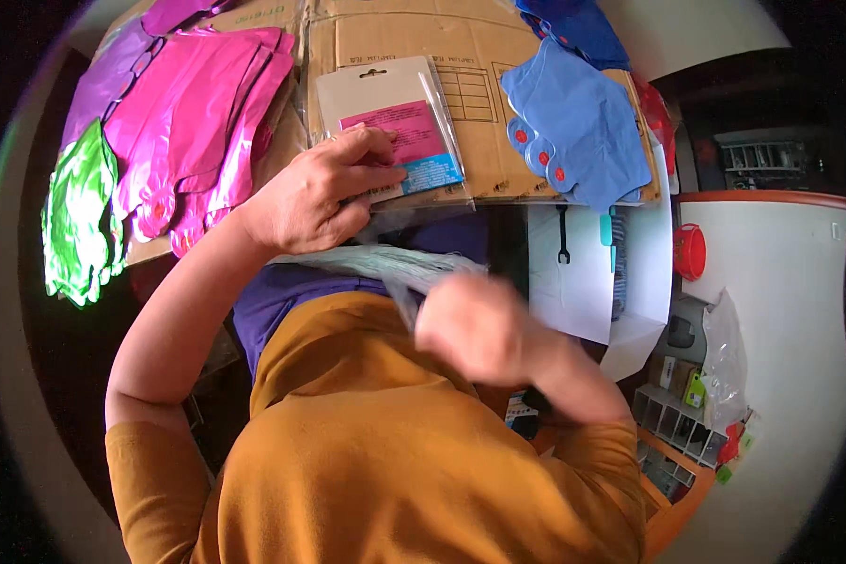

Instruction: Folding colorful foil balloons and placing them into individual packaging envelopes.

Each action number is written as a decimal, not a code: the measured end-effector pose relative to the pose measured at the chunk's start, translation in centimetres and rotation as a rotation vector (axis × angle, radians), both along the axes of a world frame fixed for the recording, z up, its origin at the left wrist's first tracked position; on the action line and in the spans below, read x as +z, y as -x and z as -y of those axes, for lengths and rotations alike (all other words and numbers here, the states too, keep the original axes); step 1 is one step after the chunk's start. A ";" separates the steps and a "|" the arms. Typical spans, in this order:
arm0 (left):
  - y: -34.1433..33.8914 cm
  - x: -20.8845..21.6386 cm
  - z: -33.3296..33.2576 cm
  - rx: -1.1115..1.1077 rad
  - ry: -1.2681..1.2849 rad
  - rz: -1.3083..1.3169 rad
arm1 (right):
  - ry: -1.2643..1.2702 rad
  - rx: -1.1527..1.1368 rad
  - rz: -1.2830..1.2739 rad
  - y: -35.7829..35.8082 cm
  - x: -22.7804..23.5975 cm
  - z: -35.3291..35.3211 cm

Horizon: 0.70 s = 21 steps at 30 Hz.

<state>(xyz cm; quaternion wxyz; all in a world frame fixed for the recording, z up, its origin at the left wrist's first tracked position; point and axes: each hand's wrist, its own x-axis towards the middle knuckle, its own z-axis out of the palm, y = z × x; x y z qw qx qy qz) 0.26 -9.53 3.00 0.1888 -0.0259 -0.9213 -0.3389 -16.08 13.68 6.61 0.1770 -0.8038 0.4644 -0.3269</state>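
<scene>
A flat clear plastic packet (428, 113) holds a white card with a pink and blue printed panel and lies on the cardboard. My left hand (334, 193) is closed on its lower left part, fingers curled over the front. Lower down, my right hand (475, 329) is closed like a fist and blurred by motion; what it holds, if anything, is hidden. Beside it, a bundle of thin pale strands (376, 258) stretches across my lap, with a bit of clear film hanging below.
The cardboard surface (376, 33) carries stacks of shiny pink foil shapes (202, 103), green foil shapes (83, 216) and blue shapes (587, 113) with red dots. On the right, a white open box (569, 282) stands beneath the cardboard's edge, and a red basket (689, 252) hangs beyond.
</scene>
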 end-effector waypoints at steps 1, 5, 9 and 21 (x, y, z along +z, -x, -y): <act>-0.1 0.3 0.1 -0.001 0.006 0.014 | -0.161 0.189 0.213 -1.1 1.5 -0.8; -0.9 1.0 -0.1 0.017 -0.004 0.054 | -0.545 0.064 0.639 3.3 2.2 -1.7; -0.4 0.0 -0.3 0.032 0.055 -0.011 | -0.598 -0.560 -0.696 8.3 -9.7 -2.9; -3.7 1.3 -2.2 0.090 0.323 -0.045 | -0.366 -0.528 -0.669 5.4 3.0 1.1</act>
